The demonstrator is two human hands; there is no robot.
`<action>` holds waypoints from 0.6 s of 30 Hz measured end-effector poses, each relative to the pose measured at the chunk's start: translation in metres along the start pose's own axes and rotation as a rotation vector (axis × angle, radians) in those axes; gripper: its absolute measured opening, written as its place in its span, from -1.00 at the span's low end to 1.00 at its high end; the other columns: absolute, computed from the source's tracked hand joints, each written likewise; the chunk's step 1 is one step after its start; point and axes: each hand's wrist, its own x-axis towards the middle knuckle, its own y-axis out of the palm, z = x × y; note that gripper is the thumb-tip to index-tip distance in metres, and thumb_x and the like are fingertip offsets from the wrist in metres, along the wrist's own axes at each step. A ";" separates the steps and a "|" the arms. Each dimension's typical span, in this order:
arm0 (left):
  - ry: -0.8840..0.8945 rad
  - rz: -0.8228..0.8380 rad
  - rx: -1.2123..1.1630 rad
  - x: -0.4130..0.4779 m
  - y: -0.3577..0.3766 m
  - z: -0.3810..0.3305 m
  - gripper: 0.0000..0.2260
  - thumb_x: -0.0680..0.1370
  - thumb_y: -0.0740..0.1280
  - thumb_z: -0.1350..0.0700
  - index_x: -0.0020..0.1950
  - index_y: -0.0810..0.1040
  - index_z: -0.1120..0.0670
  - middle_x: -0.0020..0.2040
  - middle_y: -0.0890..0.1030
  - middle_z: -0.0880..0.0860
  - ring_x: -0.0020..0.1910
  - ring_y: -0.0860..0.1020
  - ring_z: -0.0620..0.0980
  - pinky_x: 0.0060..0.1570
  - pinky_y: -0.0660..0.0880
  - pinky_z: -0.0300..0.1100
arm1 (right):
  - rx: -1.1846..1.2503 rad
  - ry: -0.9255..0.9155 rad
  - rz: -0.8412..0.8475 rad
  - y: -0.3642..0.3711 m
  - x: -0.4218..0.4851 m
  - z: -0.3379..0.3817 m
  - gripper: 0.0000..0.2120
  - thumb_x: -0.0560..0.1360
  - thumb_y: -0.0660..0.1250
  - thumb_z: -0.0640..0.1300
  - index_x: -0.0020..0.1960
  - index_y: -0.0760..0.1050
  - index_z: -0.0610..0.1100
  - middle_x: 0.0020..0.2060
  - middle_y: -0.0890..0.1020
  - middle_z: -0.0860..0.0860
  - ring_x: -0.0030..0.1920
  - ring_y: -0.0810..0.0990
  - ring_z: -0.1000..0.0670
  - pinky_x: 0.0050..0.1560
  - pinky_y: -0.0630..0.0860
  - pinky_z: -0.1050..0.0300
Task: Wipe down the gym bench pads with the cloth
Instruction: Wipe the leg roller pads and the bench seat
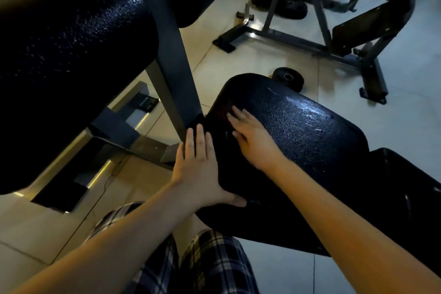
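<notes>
A black seat pad (298, 126) of the gym bench lies low in the middle of the view, its far right part shiny. My right hand (253, 138) lies flat on the pad's left part with straight fingers; a dark reddish patch shows under the fingertips, and I cannot tell whether it is a cloth. My left hand (200, 167) rests flat against the pad's left edge, fingers straight, thumb spread onto the pad. A second black pad (393, 198) adjoins at the right. A large black roller pad (66, 55) fills the upper left.
A dark steel post (176, 59) rises just left of the seat pad, with the bench's base bars (133, 136) on the tiled floor. A small weight plate (288, 77) lies behind the pad. Another frame (310, 40) and more plates (284, 2) stand farther back. My plaid shorts (214, 265) show below.
</notes>
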 end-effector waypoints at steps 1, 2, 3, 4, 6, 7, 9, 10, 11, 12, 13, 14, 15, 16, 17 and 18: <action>-0.005 0.018 -0.013 0.004 -0.003 0.001 0.44 0.13 0.33 -0.59 0.48 -0.47 0.27 0.43 -0.56 0.24 0.46 -0.48 0.25 0.52 -0.22 0.15 | 0.002 -0.033 0.002 0.001 -0.020 0.003 -0.53 0.57 0.20 -0.34 0.46 0.29 -0.20 0.49 0.22 -0.11 0.52 0.07 -0.09 0.44 -0.08 0.25; 0.000 0.041 -0.014 0.007 -0.005 0.002 0.45 0.13 0.34 -0.58 0.47 -0.48 0.28 0.41 -0.57 0.27 0.45 -0.48 0.28 0.52 -0.24 0.14 | 0.003 -0.059 0.012 0.003 -0.039 0.007 -0.52 0.55 0.22 -0.37 0.45 0.30 -0.20 0.49 0.24 -0.11 0.51 0.07 -0.07 0.45 -0.08 0.26; 0.009 0.058 -0.013 0.009 -0.005 0.002 0.45 0.13 0.34 -0.57 0.46 -0.47 0.29 0.40 -0.58 0.29 0.44 -0.49 0.29 0.50 -0.25 0.14 | 0.002 -0.074 0.016 0.006 -0.055 0.010 -0.51 0.54 0.23 -0.37 0.45 0.31 -0.20 0.48 0.25 -0.10 0.50 0.07 -0.05 0.45 -0.09 0.28; 0.017 0.070 -0.010 0.010 -0.005 0.002 0.44 0.14 0.34 -0.58 0.46 -0.47 0.30 0.39 -0.59 0.30 0.44 -0.49 0.30 0.49 -0.25 0.14 | -0.008 -0.082 0.012 0.008 -0.067 0.012 -0.52 0.53 0.22 -0.35 0.44 0.33 -0.20 0.47 0.27 -0.09 0.50 0.09 -0.06 0.46 -0.07 0.27; 0.027 0.086 0.003 0.011 -0.004 0.004 0.43 0.15 0.32 -0.59 0.47 -0.45 0.30 0.39 -0.59 0.31 0.44 -0.47 0.32 0.50 -0.24 0.17 | -0.052 -0.092 -0.006 0.010 -0.073 0.016 -0.53 0.49 0.22 -0.31 0.41 0.37 -0.23 0.44 0.33 -0.13 0.48 0.17 -0.14 0.48 0.04 0.10; 0.029 0.094 0.008 0.012 -0.004 0.004 0.43 0.15 0.32 -0.59 0.47 -0.45 0.30 0.38 -0.59 0.31 0.45 -0.47 0.32 0.51 -0.24 0.18 | -0.081 -0.101 -0.005 0.010 -0.067 0.018 -0.53 0.47 0.23 -0.32 0.38 0.40 -0.26 0.41 0.37 -0.17 0.46 0.21 -0.17 0.45 0.12 -0.03; 0.021 0.109 -0.004 0.012 -0.005 0.004 0.44 0.15 0.34 -0.57 0.45 -0.48 0.30 0.37 -0.61 0.30 0.45 -0.47 0.31 0.51 -0.23 0.18 | -0.136 -0.120 -0.009 0.011 -0.043 0.017 -0.55 0.42 0.25 -0.36 0.32 0.45 -0.33 0.34 0.44 -0.26 0.40 0.30 -0.24 0.37 0.26 -0.22; 0.012 0.115 -0.014 0.013 -0.006 0.003 0.45 0.14 0.36 -0.56 0.44 -0.51 0.29 0.36 -0.62 0.30 0.45 -0.47 0.31 0.51 -0.24 0.18 | -0.140 -0.093 -0.010 0.014 -0.027 0.013 -0.57 0.44 0.23 -0.36 0.31 0.46 -0.34 0.33 0.44 -0.29 0.39 0.32 -0.30 0.35 0.30 -0.27; 0.004 0.121 -0.017 0.013 -0.007 0.002 0.46 0.14 0.37 -0.56 0.43 -0.53 0.28 0.35 -0.63 0.29 0.45 -0.47 0.30 0.51 -0.24 0.18 | -0.137 -0.038 -0.010 0.016 -0.010 0.009 -0.58 0.48 0.19 -0.34 0.34 0.43 -0.32 0.35 0.42 -0.28 0.40 0.31 -0.32 0.36 0.31 -0.28; -0.004 0.129 -0.012 0.014 -0.008 0.001 0.46 0.13 0.38 -0.56 0.41 -0.55 0.28 0.35 -0.64 0.29 0.45 -0.47 0.30 0.50 -0.24 0.19 | -0.140 0.007 -0.027 0.018 0.007 0.005 -0.57 0.52 0.14 -0.30 0.38 0.40 -0.28 0.39 0.38 -0.25 0.43 0.28 -0.31 0.39 0.29 -0.26; -0.010 0.140 -0.009 0.014 -0.009 0.000 0.46 0.14 0.38 -0.55 0.41 -0.57 0.27 0.35 -0.64 0.28 0.45 -0.47 0.30 0.50 -0.24 0.19 | -0.148 0.036 -0.062 0.019 0.023 0.002 -0.55 0.54 0.09 -0.26 0.41 0.36 -0.25 0.43 0.34 -0.22 0.45 0.24 -0.27 0.42 0.24 -0.23; -0.017 0.150 -0.012 0.014 -0.009 0.000 0.46 0.14 0.39 -0.55 0.40 -0.58 0.26 0.35 -0.64 0.27 0.45 -0.47 0.30 0.50 -0.24 0.19 | -0.152 0.068 -0.089 0.020 0.038 0.000 -0.54 0.55 0.06 -0.25 0.44 0.32 -0.22 0.46 0.30 -0.19 0.48 0.20 -0.24 0.44 0.20 -0.21; -0.025 0.156 -0.014 0.013 -0.010 -0.001 0.46 0.15 0.40 -0.54 0.40 -0.58 0.25 0.35 -0.65 0.26 0.45 -0.46 0.29 0.50 -0.24 0.19 | -0.153 0.109 -0.104 0.020 0.052 0.000 -0.54 0.57 0.06 -0.26 0.47 0.28 -0.20 0.48 0.25 -0.17 0.50 0.15 -0.22 0.47 0.15 -0.18; -0.033 0.159 -0.012 0.012 -0.011 -0.001 0.46 0.15 0.40 -0.53 0.40 -0.59 0.24 0.35 -0.65 0.25 0.46 -0.46 0.28 0.50 -0.25 0.18 | -0.157 0.150 -0.108 0.018 0.063 0.001 -0.54 0.59 0.06 -0.28 0.49 0.25 -0.19 0.50 0.21 -0.14 0.51 0.11 -0.20 0.49 0.11 -0.14; -0.040 0.159 -0.008 0.010 -0.012 -0.002 0.45 0.15 0.41 -0.53 0.40 -0.60 0.24 0.36 -0.65 0.24 0.46 -0.46 0.27 0.50 -0.26 0.17 | -0.154 0.186 -0.105 0.016 0.071 0.002 -0.54 0.60 0.07 -0.29 0.50 0.22 -0.18 0.51 0.18 -0.13 0.52 0.08 -0.19 0.50 0.08 -0.09; -0.044 0.158 -0.004 0.009 -0.013 -0.002 0.45 0.16 0.40 -0.53 0.39 -0.60 0.23 0.36 -0.64 0.23 0.46 -0.46 0.26 0.51 -0.26 0.15 | -0.141 0.202 -0.099 0.014 0.075 0.003 -0.54 0.60 0.07 -0.29 0.50 0.22 -0.18 0.52 0.17 -0.12 0.52 0.06 -0.18 0.50 0.07 -0.04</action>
